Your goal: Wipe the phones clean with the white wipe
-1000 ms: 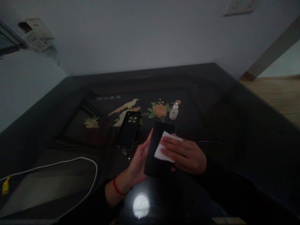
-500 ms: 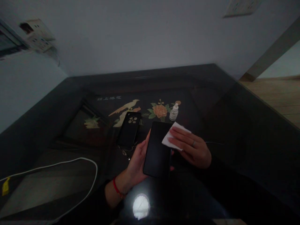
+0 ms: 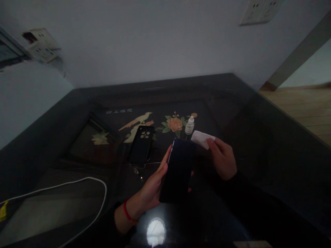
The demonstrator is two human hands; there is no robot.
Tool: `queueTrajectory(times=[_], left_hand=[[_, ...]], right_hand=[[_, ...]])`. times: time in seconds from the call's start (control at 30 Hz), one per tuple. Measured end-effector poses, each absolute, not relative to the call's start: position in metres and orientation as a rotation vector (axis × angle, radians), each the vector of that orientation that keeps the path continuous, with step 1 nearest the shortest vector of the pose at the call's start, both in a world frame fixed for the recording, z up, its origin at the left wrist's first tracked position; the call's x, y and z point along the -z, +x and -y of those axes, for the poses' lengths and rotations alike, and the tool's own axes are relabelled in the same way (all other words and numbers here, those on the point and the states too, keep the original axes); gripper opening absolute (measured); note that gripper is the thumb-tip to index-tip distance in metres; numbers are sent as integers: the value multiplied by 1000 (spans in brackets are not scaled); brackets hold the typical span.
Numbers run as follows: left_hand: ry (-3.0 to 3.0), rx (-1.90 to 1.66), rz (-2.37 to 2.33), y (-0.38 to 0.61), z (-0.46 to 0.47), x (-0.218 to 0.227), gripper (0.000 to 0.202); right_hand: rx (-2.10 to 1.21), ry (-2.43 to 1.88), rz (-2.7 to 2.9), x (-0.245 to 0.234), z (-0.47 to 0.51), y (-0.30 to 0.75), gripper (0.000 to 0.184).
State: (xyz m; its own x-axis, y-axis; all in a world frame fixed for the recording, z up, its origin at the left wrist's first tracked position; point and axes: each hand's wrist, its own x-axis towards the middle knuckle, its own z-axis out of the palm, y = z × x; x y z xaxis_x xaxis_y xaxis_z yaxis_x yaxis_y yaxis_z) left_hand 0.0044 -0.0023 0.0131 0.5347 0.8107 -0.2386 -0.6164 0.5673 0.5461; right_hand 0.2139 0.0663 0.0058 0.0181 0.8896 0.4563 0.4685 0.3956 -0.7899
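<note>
My left hand (image 3: 154, 184) grips a dark smartphone (image 3: 178, 170) from below and the side, its screen facing up; fingertips show past the right edge. To the right of the phone, my right hand (image 3: 222, 158) pinches a folded white tissue (image 3: 203, 138) between thumb and fingers, apart from the screen. A small clear bottle with a white cap (image 3: 189, 126) stands just beyond the tissue. Left of the phone lies a black phone case (image 3: 142, 144) with round camera holes, and a charm strap (image 3: 138, 172) hangs from its lower end.
The dark glossy table (image 3: 222, 100) bears a bird-and-flower picture (image 3: 175, 124). A white cable (image 3: 89, 178) with a yellow tag (image 3: 3, 210) curves across the left side. Wall sockets (image 3: 260, 11) are behind, and a light reflection shows at the near edge.
My right hand has lifted the tissue off the phone's screen and moved right, turning so the thumb shows on top. The phone has shifted slightly nearer and tilted in my left hand.
</note>
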Motion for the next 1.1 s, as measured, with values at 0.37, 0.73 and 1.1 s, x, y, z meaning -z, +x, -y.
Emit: queueTrajectory(times=[0.37, 0.73, 1.1], left_hand=[[173, -821, -588, 10, 5, -3, 59], [278, -1156, -678, 7, -5, -12, 54], [296, -1140, -877, 9, -2, -11, 48]], right_hand=[[-139, -555, 2275, -18, -48, 171, 30], [-56, -84, 2395, -6, -32, 195, 32], [-607, -848, 1902, -14, -30, 193, 27]])
